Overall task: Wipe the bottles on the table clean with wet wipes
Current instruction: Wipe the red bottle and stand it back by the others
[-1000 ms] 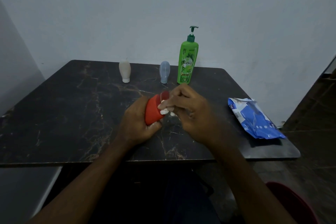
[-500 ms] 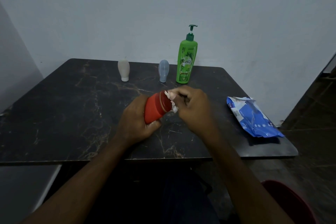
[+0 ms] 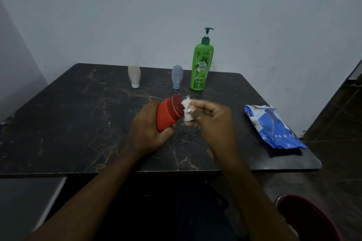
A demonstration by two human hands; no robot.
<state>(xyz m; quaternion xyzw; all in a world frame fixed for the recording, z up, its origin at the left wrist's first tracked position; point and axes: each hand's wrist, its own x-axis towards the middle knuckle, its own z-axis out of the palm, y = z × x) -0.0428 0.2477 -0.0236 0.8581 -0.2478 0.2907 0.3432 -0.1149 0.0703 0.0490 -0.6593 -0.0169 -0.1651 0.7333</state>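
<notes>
Red bottle (image 3: 167, 112), tilted in front of the green pump bottle (image 3: 201, 64), gripped by the curled left hand (image 3: 146, 129) while the right hand (image 3: 211, 119) pinches a wet wipe (image 3: 186, 111) at its cap; rotating it should reach every side

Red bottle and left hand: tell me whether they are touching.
Touching. The head view shows the left hand gripping the red bottle: its fingers curl round the bottle's lower body with no gap.

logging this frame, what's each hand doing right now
Left hand: grips the red bottle.
Right hand: pinches a white wipe against the bottle's cap.
</notes>
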